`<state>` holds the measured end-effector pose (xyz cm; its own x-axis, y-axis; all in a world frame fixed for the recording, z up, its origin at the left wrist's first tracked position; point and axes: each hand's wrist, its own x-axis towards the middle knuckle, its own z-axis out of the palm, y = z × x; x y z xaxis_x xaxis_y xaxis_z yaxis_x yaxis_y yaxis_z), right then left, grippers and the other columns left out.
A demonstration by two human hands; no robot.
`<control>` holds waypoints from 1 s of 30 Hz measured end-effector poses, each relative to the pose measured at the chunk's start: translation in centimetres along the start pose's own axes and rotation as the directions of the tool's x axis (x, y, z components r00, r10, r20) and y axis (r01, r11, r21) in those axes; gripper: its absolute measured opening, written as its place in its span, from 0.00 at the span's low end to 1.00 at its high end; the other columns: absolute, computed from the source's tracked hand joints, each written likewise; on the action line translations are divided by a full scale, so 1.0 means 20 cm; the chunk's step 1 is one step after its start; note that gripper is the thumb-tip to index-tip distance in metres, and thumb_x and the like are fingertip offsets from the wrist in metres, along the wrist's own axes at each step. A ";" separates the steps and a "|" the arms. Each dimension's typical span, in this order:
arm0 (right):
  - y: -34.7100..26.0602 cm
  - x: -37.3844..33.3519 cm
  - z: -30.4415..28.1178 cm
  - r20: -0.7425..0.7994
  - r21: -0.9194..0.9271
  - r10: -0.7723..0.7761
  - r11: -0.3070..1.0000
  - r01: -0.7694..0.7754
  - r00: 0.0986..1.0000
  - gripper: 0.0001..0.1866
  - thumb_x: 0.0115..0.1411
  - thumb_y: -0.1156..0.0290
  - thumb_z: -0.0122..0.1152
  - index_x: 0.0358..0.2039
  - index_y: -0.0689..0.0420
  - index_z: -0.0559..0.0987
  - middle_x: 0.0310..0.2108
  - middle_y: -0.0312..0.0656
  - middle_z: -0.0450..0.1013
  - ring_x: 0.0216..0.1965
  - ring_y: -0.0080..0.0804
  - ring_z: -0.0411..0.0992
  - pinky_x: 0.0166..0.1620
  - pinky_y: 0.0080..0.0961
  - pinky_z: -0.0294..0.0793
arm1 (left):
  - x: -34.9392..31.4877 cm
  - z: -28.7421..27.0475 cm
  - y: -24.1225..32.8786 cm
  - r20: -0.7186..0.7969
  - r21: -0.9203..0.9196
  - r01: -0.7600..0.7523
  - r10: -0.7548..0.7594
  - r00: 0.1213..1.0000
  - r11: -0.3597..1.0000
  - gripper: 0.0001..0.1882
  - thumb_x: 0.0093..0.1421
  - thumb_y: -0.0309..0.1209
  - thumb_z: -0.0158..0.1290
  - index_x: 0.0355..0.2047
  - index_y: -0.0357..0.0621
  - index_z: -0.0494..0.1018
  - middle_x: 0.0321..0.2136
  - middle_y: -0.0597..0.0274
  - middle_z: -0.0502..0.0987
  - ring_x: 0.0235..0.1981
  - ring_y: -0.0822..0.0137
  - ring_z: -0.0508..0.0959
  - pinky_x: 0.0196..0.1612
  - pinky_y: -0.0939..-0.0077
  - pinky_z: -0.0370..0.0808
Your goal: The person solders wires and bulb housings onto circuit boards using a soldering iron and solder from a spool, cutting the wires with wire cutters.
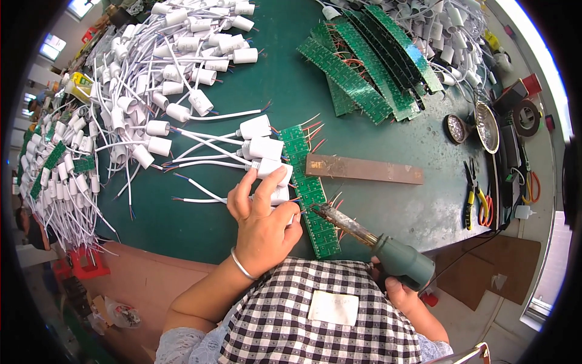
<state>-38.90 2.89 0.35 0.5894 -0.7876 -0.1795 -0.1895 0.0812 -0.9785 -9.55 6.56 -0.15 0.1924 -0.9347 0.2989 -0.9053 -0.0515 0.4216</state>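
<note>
My left hand [264, 227] on the white sockets [264, 148], my right around the soldering iron [405, 262]

My left forearm rises from the lower left of the frame, a silver bracelet [244, 264] at the wrist, back of the hand up. Two fingers stretch forward, slightly apart, their tips touching a white socket at the centre; my thumb points right, beside the edge of the green circuit-board strip [315, 224]. A bit of white shows by the thumb, but I cannot tell whether I am pinching it.

My right hand [400, 294] grasps the iron's green handle at lower right, thumb wrapped around it, forearm angled in from the lower edge. The iron slants up and left, its tip near wires at the strip's left side.

The sockets lie along that left side, cables trailing left over the green surface [270, 73]. A brown bar [364, 169] rests just right of the strip's upper half.
</note>
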 end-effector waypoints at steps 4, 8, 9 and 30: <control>0.00 0.00 -0.01 0.058 0.052 -0.009 0.999 0.006 0.998 0.28 0.62 0.53 0.57 0.55 0.61 0.69 0.49 0.42 0.72 0.36 0.25 0.70 0.41 0.24 0.71 | 0.00 0.00 0.00 -0.002 0.009 -0.001 0.001 1.000 1.000 0.04 0.46 0.27 0.58 0.24 0.50 0.75 0.61 0.55 0.60 0.62 0.41 0.52 0.61 0.50 0.46; 0.00 0.00 -0.02 0.085 0.000 -0.013 1.000 0.014 0.996 0.29 0.62 0.53 0.57 0.56 0.61 0.68 0.49 0.43 0.72 0.36 0.25 0.70 0.41 0.24 0.72 | 0.00 0.00 0.00 0.002 0.015 -0.002 0.002 1.000 1.000 0.04 0.46 0.27 0.58 0.24 0.50 0.75 0.61 0.55 0.60 0.62 0.40 0.52 0.61 0.50 0.46; 0.00 0.00 -0.02 0.080 0.005 -0.007 1.000 0.007 0.997 0.29 0.62 0.52 0.57 0.55 0.61 0.69 0.49 0.42 0.72 0.36 0.25 0.70 0.41 0.24 0.72 | 0.00 0.00 0.00 0.004 0.013 -0.003 0.003 1.000 1.000 0.05 0.46 0.27 0.58 0.25 0.50 0.75 0.61 0.55 0.60 0.62 0.40 0.52 0.61 0.49 0.46; -0.01 -0.01 -0.02 -0.017 -0.112 0.025 0.993 -0.026 1.000 0.18 0.57 0.62 0.61 0.43 0.61 0.78 0.40 0.42 0.76 0.39 0.38 0.73 0.46 0.33 0.70 | -0.01 -0.01 -0.01 -0.077 0.170 -0.163 0.178 0.981 0.972 0.06 0.44 0.29 0.60 0.22 0.56 0.75 0.42 0.80 0.75 0.57 0.57 0.63 0.57 0.46 0.49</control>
<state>-39.26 2.76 0.66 0.5709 -0.7958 -0.2018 -0.2922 0.0328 -0.9558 -9.27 6.85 -0.22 0.0566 -0.8992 0.4338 -0.9756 0.0425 0.2154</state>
